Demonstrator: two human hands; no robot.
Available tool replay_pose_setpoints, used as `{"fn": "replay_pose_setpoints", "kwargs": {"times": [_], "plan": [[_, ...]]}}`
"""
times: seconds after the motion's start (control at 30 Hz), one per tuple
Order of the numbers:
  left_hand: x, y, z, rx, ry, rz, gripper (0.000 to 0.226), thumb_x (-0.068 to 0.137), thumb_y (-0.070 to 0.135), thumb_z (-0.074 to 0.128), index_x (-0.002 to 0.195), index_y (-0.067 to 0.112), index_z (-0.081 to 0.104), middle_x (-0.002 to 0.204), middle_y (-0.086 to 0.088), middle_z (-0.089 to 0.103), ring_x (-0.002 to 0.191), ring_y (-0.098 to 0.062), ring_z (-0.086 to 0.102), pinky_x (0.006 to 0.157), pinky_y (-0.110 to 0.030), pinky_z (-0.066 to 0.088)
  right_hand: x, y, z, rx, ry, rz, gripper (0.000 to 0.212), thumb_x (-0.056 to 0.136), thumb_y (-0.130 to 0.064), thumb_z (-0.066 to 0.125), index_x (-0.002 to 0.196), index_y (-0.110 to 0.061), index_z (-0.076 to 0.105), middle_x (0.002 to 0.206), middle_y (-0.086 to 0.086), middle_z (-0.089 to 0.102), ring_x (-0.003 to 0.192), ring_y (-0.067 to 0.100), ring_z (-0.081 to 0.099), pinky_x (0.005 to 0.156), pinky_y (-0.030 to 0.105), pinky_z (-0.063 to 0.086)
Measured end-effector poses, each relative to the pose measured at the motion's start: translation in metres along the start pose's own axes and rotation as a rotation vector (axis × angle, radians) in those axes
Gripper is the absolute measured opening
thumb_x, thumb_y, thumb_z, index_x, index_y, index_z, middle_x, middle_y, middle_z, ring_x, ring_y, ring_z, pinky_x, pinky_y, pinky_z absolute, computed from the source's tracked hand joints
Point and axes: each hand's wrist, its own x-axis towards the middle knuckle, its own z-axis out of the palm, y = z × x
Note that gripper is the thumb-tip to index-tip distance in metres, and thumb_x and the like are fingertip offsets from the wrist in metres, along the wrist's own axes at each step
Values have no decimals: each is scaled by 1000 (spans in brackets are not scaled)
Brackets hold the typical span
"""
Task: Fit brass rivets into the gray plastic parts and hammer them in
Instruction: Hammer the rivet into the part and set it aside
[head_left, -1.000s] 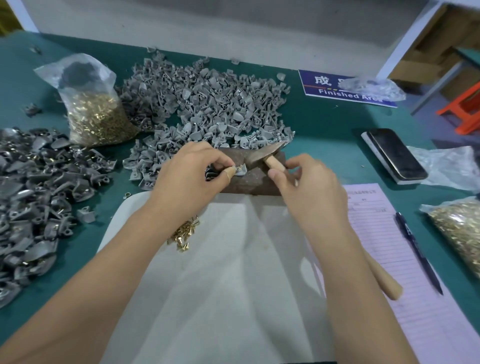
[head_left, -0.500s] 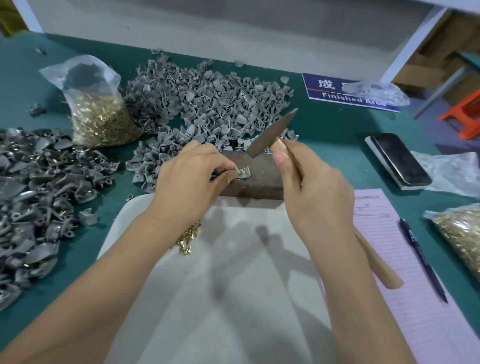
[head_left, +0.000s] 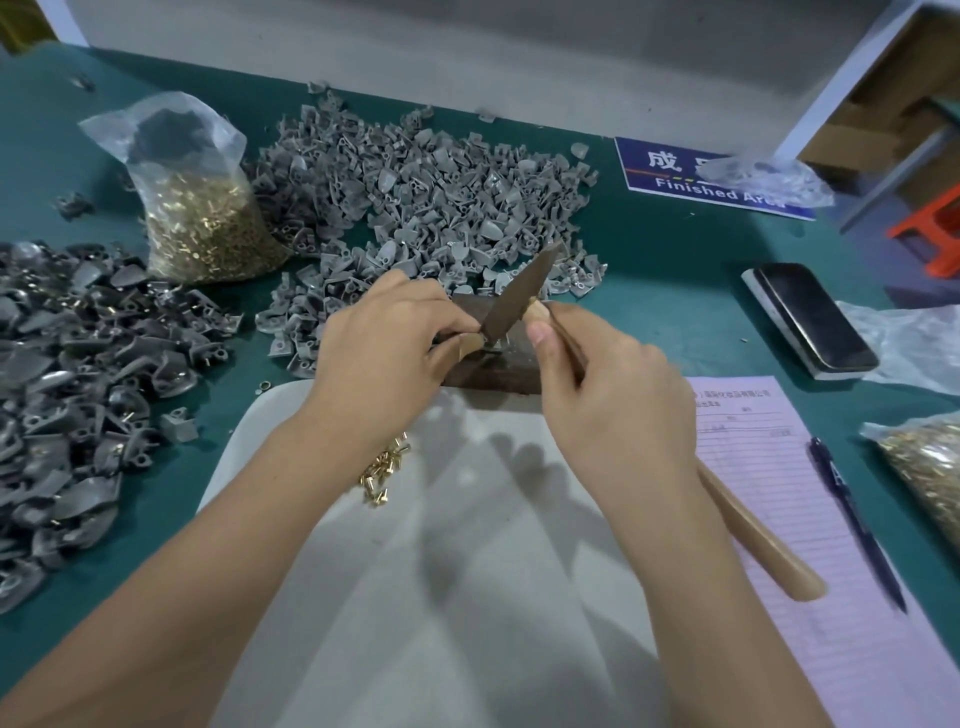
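Note:
My left hand (head_left: 387, 345) pinches a small gray plastic part (head_left: 493, 345) with a rivet in it on a dark metal block (head_left: 498, 371). My right hand (head_left: 613, 395) grips a wooden-handled hammer (head_left: 519, 293) near its head. The head's lower end rests on the part, its pointed end tilted up and away. The handle (head_left: 763, 540) sticks out behind my wrist. Loose brass rivets (head_left: 384, 470) lie on the white cloth (head_left: 467, 571) under my left forearm. A large pile of gray parts (head_left: 415, 192) lies beyond the block.
A bag of brass rivets (head_left: 208, 228) stands at back left and another (head_left: 930, 467) at the right edge. A darker pile of parts (head_left: 72, 374) fills the left. A pink form (head_left: 810, 519), pen (head_left: 857, 525), phone (head_left: 815, 317) and "Finished Area" sign (head_left: 675, 176) lie right.
The hammer head rose off the block half a second ago and has now come down onto the part. My left hand kept holding the part in place.

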Motion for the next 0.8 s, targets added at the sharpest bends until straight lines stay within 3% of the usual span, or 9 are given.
{"fn": "replay_pose_setpoints", "kwargs": {"times": [0.17, 0.3, 0.4, 0.8], "plan": [[-1, 1, -1, -15, -3, -4, 12, 91, 44, 72, 97, 35, 77, 89, 17, 63, 93, -15, 54, 62, -29, 38, -1, 2, 1, 3, 1, 1, 34, 102, -55, 37, 117, -37, 61, 81, 1, 70, 78, 38, 62, 61, 41, 50], [-2, 3, -3, 13, 10, -2, 11, 90, 43, 73, 98, 35, 76, 91, 16, 64, 93, -14, 54, 60, -31, 44, 0, 4, 2, 29, 2, -5, 33, 103, -55, 37, 116, -37, 61, 79, -1, 69, 77, 36, 61, 61, 42, 51], [-2, 5, -3, 17, 23, -22, 12, 89, 41, 74, 98, 35, 77, 90, 16, 65, 93, -13, 55, 59, -29, 37, 2, 5, 3, 39, -8, 3, 32, 103, -55, 38, 114, -37, 61, 80, -1, 70, 78, 35, 62, 62, 42, 52], [-3, -4, 6, -183, -33, -86, 11, 90, 43, 71, 99, 37, 73, 89, 21, 60, 85, -1, 46, 67, -29, 39, 3, 9, 3, 88, -31, 5, 27, 103, -53, 40, 100, -33, 57, 73, -1, 64, 74, 34, 58, 60, 42, 50]]}}
